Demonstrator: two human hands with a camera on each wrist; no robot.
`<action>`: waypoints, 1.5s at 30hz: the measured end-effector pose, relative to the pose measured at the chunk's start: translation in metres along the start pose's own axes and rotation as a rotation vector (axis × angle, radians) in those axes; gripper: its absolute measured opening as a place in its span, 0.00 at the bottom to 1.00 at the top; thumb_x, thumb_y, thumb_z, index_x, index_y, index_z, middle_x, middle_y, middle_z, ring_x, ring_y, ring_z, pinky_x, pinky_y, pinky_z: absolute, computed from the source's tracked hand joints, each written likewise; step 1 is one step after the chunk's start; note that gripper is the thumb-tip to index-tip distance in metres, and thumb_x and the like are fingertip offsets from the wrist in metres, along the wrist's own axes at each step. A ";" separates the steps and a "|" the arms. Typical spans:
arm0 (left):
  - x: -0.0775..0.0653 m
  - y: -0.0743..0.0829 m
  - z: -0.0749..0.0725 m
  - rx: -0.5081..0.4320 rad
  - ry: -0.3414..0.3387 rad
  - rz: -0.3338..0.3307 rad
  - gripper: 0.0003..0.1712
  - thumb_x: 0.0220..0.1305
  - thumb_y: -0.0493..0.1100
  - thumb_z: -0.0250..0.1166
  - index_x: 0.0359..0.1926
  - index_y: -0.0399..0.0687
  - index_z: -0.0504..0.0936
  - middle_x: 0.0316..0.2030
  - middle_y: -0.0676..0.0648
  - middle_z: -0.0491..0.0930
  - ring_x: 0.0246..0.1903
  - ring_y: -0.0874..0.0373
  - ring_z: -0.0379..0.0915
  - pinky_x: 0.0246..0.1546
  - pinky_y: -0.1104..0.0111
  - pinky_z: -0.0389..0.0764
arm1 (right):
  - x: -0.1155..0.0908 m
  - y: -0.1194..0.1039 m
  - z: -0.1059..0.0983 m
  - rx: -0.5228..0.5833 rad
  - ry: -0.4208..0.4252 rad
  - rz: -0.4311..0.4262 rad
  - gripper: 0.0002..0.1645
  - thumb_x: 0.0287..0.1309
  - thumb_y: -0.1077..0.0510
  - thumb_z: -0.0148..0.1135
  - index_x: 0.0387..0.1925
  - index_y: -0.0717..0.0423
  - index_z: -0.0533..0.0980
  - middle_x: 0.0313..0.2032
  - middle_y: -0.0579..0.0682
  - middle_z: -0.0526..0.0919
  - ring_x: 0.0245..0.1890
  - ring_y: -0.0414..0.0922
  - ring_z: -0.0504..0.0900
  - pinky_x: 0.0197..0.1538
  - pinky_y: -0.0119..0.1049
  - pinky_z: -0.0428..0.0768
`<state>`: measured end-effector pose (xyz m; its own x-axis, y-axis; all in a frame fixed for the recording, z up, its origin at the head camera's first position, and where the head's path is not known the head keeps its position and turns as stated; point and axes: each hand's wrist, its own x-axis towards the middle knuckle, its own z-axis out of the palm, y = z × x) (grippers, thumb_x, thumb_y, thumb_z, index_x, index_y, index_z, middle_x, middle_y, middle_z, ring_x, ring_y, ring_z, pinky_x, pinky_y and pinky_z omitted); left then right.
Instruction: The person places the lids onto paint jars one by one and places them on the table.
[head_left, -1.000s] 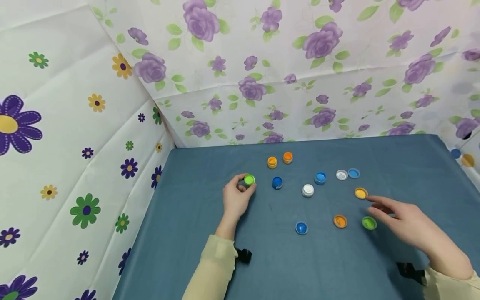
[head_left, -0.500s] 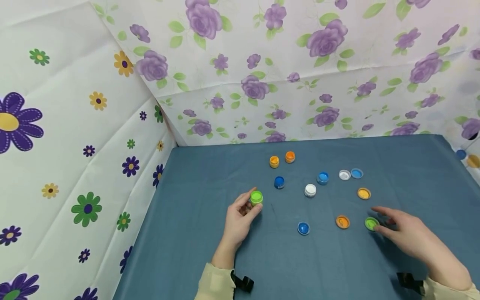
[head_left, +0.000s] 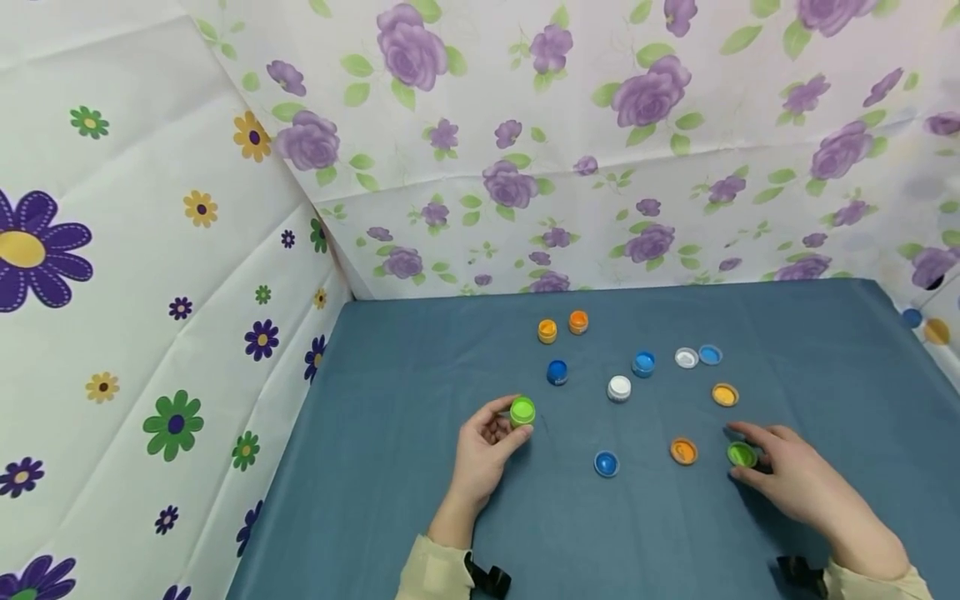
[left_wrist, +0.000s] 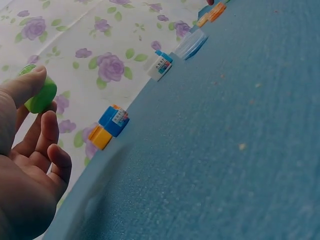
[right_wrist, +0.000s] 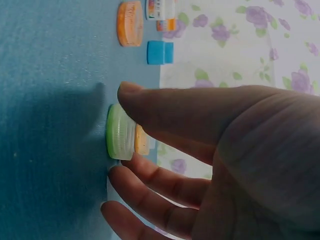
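Observation:
My left hand (head_left: 482,460) holds a small light-green paint jar (head_left: 522,411) between thumb and fingers, raised over the table. In the left wrist view the green jar (left_wrist: 44,94) is tilted, with the thumb across it. My right hand (head_left: 804,482) is spread around a green lid (head_left: 742,454) lying on the cloth, thumb on the near side and index finger on the far side. The right wrist view has the thumb overlapping the upturned green lid (right_wrist: 120,132) and a fingertip right at its edge. An orange lid (head_left: 683,451) lies left of that hand.
Yellow (head_left: 547,331), orange (head_left: 578,322), dark blue (head_left: 557,372), white (head_left: 618,388) and light blue (head_left: 643,363) jars stand farther back. Loose lids are dark blue (head_left: 606,463), yellow (head_left: 724,394), white (head_left: 686,357) and light blue (head_left: 710,354). Flowered cloth walls border the blue table (head_left: 360,500).
My left hand has brought the green jar nearer and to the right. My right hand has come from beside the yellow lid to around the green lid.

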<state>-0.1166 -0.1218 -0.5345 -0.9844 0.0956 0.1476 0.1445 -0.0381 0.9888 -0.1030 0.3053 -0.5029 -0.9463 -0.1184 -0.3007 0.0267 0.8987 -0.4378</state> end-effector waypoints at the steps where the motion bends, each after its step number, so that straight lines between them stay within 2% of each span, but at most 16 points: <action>1: -0.001 0.000 0.000 -0.003 -0.002 0.000 0.26 0.69 0.35 0.75 0.67 0.46 0.83 0.37 0.40 0.80 0.31 0.59 0.73 0.34 0.72 0.78 | 0.000 0.000 0.001 -0.002 -0.002 0.004 0.41 0.65 0.52 0.77 0.71 0.67 0.72 0.55 0.76 0.74 0.42 0.60 0.82 0.39 0.55 0.81; 4: -0.002 0.001 0.000 -0.009 -0.010 0.012 0.27 0.70 0.35 0.74 0.68 0.44 0.82 0.39 0.39 0.80 0.32 0.59 0.73 0.36 0.71 0.79 | 0.000 -0.001 0.004 -0.005 0.002 0.014 0.37 0.66 0.53 0.76 0.69 0.66 0.74 0.52 0.72 0.75 0.40 0.56 0.80 0.38 0.53 0.80; 11: -0.002 0.001 0.002 -0.030 -0.054 0.055 0.28 0.72 0.34 0.71 0.71 0.37 0.79 0.45 0.36 0.79 0.37 0.59 0.74 0.40 0.72 0.79 | 0.004 -0.003 0.008 -0.014 0.034 0.019 0.26 0.66 0.55 0.76 0.60 0.64 0.81 0.47 0.67 0.78 0.38 0.54 0.80 0.38 0.53 0.80; 13: -0.002 0.000 0.003 -0.037 -0.062 0.061 0.28 0.72 0.33 0.71 0.71 0.38 0.79 0.46 0.35 0.79 0.38 0.59 0.74 0.41 0.72 0.79 | 0.004 -0.005 0.007 -0.010 0.044 0.014 0.27 0.68 0.52 0.74 0.60 0.65 0.80 0.46 0.66 0.79 0.39 0.55 0.80 0.38 0.53 0.80; 16: -0.002 0.000 0.004 -0.045 -0.073 0.057 0.28 0.72 0.33 0.71 0.71 0.39 0.79 0.44 0.35 0.79 0.37 0.60 0.74 0.40 0.72 0.79 | 0.003 -0.013 0.003 0.019 0.055 0.013 0.34 0.76 0.44 0.65 0.69 0.66 0.74 0.42 0.61 0.79 0.37 0.53 0.78 0.36 0.50 0.77; 19: -0.002 -0.001 0.006 -0.059 -0.084 0.045 0.29 0.72 0.33 0.71 0.72 0.40 0.78 0.45 0.36 0.79 0.37 0.60 0.74 0.41 0.72 0.79 | 0.000 -0.030 -0.003 0.090 0.088 -0.025 0.37 0.84 0.38 0.49 0.73 0.64 0.71 0.48 0.63 0.82 0.44 0.59 0.81 0.41 0.53 0.79; 22: -0.003 0.001 0.007 -0.082 -0.076 0.028 0.29 0.71 0.33 0.72 0.71 0.40 0.78 0.48 0.37 0.80 0.39 0.59 0.75 0.42 0.72 0.80 | -0.001 -0.053 -0.011 0.171 0.140 -0.098 0.37 0.86 0.36 0.41 0.70 0.60 0.76 0.57 0.64 0.83 0.53 0.63 0.83 0.48 0.59 0.82; 23: -0.004 0.001 0.007 -0.093 -0.071 0.023 0.28 0.71 0.32 0.72 0.70 0.40 0.79 0.49 0.37 0.81 0.40 0.58 0.76 0.42 0.72 0.81 | -0.001 -0.060 -0.013 0.194 0.159 -0.120 0.35 0.86 0.37 0.42 0.68 0.59 0.78 0.59 0.63 0.83 0.55 0.62 0.83 0.49 0.59 0.82; 26: -0.005 0.004 0.009 -0.117 -0.062 0.019 0.26 0.70 0.33 0.73 0.67 0.39 0.80 0.49 0.36 0.81 0.41 0.58 0.77 0.42 0.72 0.81 | 0.001 -0.081 -0.020 0.252 0.215 -0.148 0.31 0.83 0.36 0.49 0.65 0.53 0.79 0.51 0.55 0.85 0.47 0.53 0.84 0.42 0.50 0.82; 29: -0.003 0.007 0.012 -0.126 -0.084 0.020 0.25 0.71 0.34 0.73 0.66 0.38 0.80 0.48 0.37 0.81 0.40 0.58 0.77 0.41 0.72 0.80 | 0.001 -0.100 -0.025 0.307 0.255 -0.183 0.24 0.79 0.37 0.60 0.60 0.48 0.80 0.46 0.48 0.84 0.43 0.47 0.82 0.39 0.42 0.81; 33: 0.001 0.009 0.020 -0.137 -0.121 0.030 0.25 0.74 0.35 0.70 0.69 0.39 0.79 0.49 0.42 0.80 0.42 0.59 0.75 0.44 0.72 0.80 | -0.002 -0.125 -0.027 0.357 0.264 -0.273 0.17 0.73 0.42 0.70 0.54 0.45 0.80 0.46 0.43 0.85 0.45 0.45 0.83 0.43 0.39 0.83; 36: 0.003 0.011 0.026 -0.146 -0.137 0.039 0.26 0.77 0.36 0.67 0.71 0.38 0.77 0.51 0.46 0.80 0.44 0.60 0.74 0.47 0.71 0.79 | -0.005 -0.143 -0.028 0.351 0.242 -0.359 0.23 0.72 0.45 0.71 0.63 0.45 0.80 0.50 0.42 0.87 0.49 0.45 0.84 0.44 0.39 0.83; 39: 0.004 0.011 0.031 -0.175 -0.152 0.044 0.29 0.77 0.38 0.68 0.74 0.37 0.74 0.55 0.48 0.80 0.45 0.61 0.75 0.48 0.71 0.80 | -0.008 -0.157 -0.027 0.331 0.227 -0.449 0.27 0.73 0.47 0.70 0.70 0.45 0.78 0.56 0.44 0.87 0.47 0.42 0.84 0.43 0.38 0.84; 43: 0.003 0.012 0.038 -0.246 -0.158 0.051 0.31 0.74 0.39 0.71 0.72 0.31 0.73 0.56 0.49 0.81 0.46 0.61 0.78 0.48 0.71 0.81 | -0.013 -0.169 -0.023 0.333 0.236 -0.539 0.22 0.73 0.52 0.70 0.65 0.43 0.81 0.59 0.42 0.84 0.43 0.37 0.82 0.43 0.37 0.84; 45: 0.003 0.014 0.043 -0.271 -0.155 0.054 0.31 0.73 0.39 0.72 0.69 0.28 0.73 0.55 0.50 0.83 0.46 0.61 0.78 0.48 0.71 0.81 | -0.015 -0.172 -0.021 0.335 0.254 -0.558 0.21 0.71 0.53 0.72 0.63 0.41 0.82 0.58 0.39 0.83 0.46 0.36 0.81 0.44 0.37 0.83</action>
<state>-0.1131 -0.0795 -0.5191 -0.9462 0.2356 0.2219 0.1435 -0.3092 0.9401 -0.1003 0.1615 -0.4051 -0.8925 -0.3854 0.2343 -0.4258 0.5486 -0.7195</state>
